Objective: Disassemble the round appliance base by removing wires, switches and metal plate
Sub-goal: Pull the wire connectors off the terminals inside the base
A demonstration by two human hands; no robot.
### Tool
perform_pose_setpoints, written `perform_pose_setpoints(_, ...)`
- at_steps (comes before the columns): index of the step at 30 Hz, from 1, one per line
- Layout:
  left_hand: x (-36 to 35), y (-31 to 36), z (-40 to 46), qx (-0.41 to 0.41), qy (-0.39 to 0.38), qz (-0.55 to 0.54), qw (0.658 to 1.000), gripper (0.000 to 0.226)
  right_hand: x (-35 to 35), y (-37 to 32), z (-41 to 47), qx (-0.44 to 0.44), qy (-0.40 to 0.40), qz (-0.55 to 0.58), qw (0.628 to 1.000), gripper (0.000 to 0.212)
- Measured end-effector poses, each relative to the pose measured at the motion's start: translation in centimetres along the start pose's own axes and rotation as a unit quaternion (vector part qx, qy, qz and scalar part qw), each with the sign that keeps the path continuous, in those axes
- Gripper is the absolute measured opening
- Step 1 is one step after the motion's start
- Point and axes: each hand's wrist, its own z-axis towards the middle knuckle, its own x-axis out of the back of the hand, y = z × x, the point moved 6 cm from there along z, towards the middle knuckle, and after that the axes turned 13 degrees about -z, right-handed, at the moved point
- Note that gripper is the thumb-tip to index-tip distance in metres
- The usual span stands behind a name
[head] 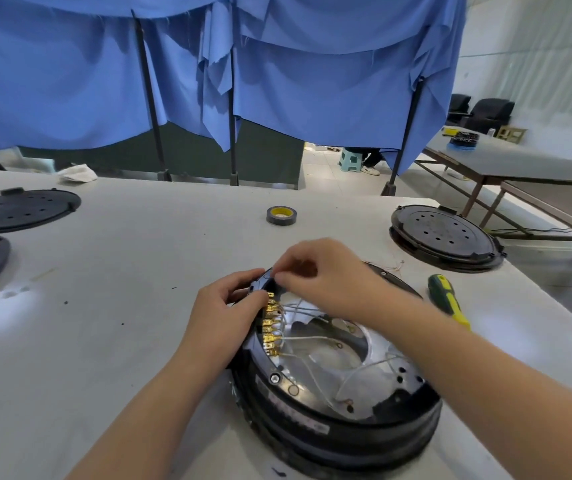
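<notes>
The round black appliance base (340, 434) lies open side up on the white table, close to me at centre right. Inside it shows a shiny metal plate (378, 379) with thin white wires (312, 341) running to a row of brass terminals (270, 327) along the left inner rim. My left hand (225, 306) grips the base's left rim beside the terminals, thumb near the top one. My right hand (315, 271) reaches over the far rim and pinches something small at the top of the terminal row; what it pinches is hidden by the fingers.
A green and yellow screwdriver (449, 301) lies right of the base. A roll of dark tape (281, 215) sits further back. Another black round base (445, 237) stands at the right, two black discs (18, 209) at the left. Blue curtains hang behind the table.
</notes>
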Motion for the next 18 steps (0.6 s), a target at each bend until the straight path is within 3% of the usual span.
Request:
perform_pose_setpoints(7, -0.1, 0.0, -0.1, -0.01, -0.011, -0.014, 1.0, 0.03, -0.9, 0.9, -0.7, -0.043, -0.016, 0.047, 0.998, 0.006)
perform_pose_setpoints(10, 0.0, -0.2, 0.0, -0.011, -0.009, -0.015, 1.0, 0.028, -1.9, 0.5, -1.1, -0.028, -0.06, 0.065, 0.996, 0.005)
perform_pose_setpoints(18, 0.0, -0.2, 0.1, -0.02, -0.011, -0.014, 1.0, 0.027, -2.1, 0.1, -0.9, -0.002, -0.074, 0.078, 0.994, 0.007)
